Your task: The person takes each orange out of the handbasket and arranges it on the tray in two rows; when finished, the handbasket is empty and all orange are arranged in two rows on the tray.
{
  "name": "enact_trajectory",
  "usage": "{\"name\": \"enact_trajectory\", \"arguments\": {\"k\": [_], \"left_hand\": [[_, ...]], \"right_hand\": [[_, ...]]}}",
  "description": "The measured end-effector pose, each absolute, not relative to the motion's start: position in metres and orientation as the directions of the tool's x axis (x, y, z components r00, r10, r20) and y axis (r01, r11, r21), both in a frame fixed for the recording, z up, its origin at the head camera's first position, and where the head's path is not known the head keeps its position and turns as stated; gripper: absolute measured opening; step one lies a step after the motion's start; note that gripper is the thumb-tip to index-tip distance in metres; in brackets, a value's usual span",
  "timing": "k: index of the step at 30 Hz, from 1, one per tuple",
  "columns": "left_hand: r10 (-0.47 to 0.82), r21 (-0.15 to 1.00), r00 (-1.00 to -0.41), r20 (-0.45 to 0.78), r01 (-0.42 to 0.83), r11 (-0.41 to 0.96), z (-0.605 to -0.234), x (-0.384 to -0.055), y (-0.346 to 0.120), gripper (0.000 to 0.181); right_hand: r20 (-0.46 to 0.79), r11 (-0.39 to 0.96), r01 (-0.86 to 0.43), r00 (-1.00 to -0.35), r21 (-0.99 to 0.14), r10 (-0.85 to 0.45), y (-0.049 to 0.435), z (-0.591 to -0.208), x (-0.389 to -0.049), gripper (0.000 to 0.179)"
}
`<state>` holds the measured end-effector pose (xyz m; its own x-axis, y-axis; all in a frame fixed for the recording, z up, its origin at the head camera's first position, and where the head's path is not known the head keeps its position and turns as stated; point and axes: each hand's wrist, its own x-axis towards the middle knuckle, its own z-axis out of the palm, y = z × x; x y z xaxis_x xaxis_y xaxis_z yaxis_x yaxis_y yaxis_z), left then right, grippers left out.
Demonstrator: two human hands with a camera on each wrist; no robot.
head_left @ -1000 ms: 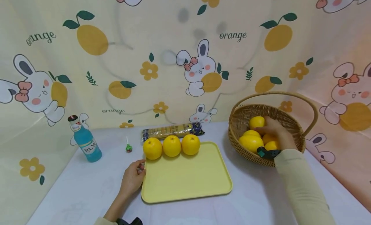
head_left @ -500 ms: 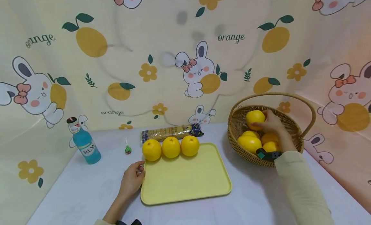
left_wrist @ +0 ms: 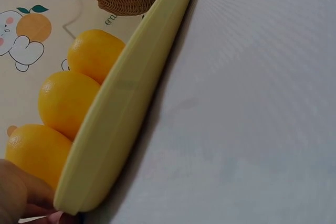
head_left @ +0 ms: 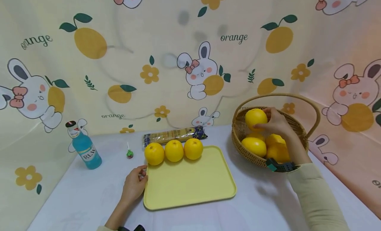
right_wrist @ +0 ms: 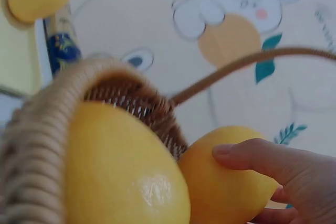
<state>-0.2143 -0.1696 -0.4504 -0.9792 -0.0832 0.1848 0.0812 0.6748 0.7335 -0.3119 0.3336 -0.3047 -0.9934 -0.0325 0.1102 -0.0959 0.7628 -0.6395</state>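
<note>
In the head view my right hand (head_left: 275, 120) holds a round yellow-orange orange (head_left: 256, 117) above the fruit in the wicker basket (head_left: 253, 160). The right wrist view shows my thumb pressed along the side of that orange (right_wrist: 220, 182). Beneath it in the basket lie a smooth lemon (head_left: 254, 147) and more yellow fruit, partly hidden by my wrist. At the yellow tray (head_left: 190, 184), my left hand (head_left: 134, 184) grips the left edge with curled fingers. Three oranges (head_left: 174, 151) line up along the tray's far edge.
A long gold and blue packet (head_left: 175, 135) lies behind the tray. Left of it are a green-wrapped lollipop (head_left: 129, 154) and a blue bottle (head_left: 87, 151). The basket's tall handle (head_left: 279, 94) arches over its opening. A printed cloth (head_left: 166, 102) hangs behind the table.
My right hand has lifted the orange from among the basket's fruit and shifted it slightly left. The left hand stays at the tray's edge.
</note>
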Motion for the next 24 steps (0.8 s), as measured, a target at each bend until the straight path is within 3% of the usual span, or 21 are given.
{"name": "enact_trajectory", "arguments": {"k": [9,16,24], "left_hand": [[-0.087,0.742,-0.98,0.179,0.076,0.667,-0.45,-0.215,-0.172,0.038],[-0.086,0.731,-0.977,0.194,0.086,0.677,-0.45,-0.216,-0.172,0.037],[-0.081,0.729,-0.977,0.195,0.089,0.679,-0.45,-0.215,-0.171,0.037]], "right_hand": [[0.188,0.744,-0.198,-0.977,-0.639,-0.098,0.312,-0.296,-0.276,0.091],[0.233,0.612,-0.282,-0.959,-0.739,-0.16,0.285,-0.298,-0.253,0.086],[0.333,0.459,-0.38,-0.925,-0.803,-0.183,0.249,-0.321,-0.25,0.081]]}}
